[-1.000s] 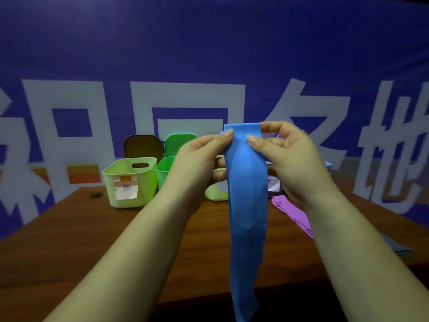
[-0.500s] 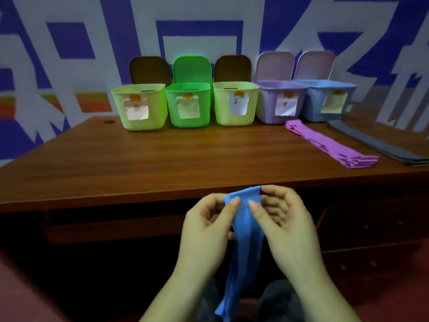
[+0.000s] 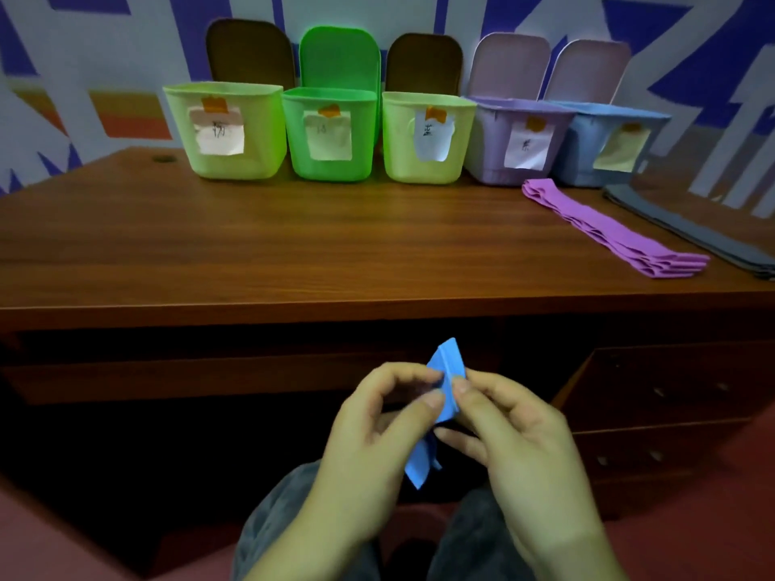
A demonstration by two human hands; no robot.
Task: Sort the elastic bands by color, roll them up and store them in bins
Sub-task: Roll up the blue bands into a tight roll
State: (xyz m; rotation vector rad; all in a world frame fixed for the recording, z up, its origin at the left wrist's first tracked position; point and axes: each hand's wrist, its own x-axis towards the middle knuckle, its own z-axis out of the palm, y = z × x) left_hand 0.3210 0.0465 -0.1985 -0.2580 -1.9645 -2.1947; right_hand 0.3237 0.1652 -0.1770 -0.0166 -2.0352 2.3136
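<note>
I hold the blue elastic band [image 3: 445, 383] below the near edge of the table [image 3: 293, 262], over my lap. My left hand [image 3: 373, 438] pinches it between thumb and forefinger, and my right hand [image 3: 516, 438] pinches it from the other side, so the fingers of both hands are clamped on the band. Its top end is folded over above my fingertips; the loose tail hangs down between my palms.

Along the far edge of the table stand 5 bins in a row, each with a paper label: a light green bin [image 3: 226, 132], a bright green bin [image 3: 331, 134], a second light green bin [image 3: 425, 138], a purple bin [image 3: 518, 140] and a blue bin [image 3: 608, 144]. In front of the purple bin lies a stack of purple bands [image 3: 620, 234], running toward the right edge, and just beside it at the right edge a stack of grey bands [image 3: 692, 239]
</note>
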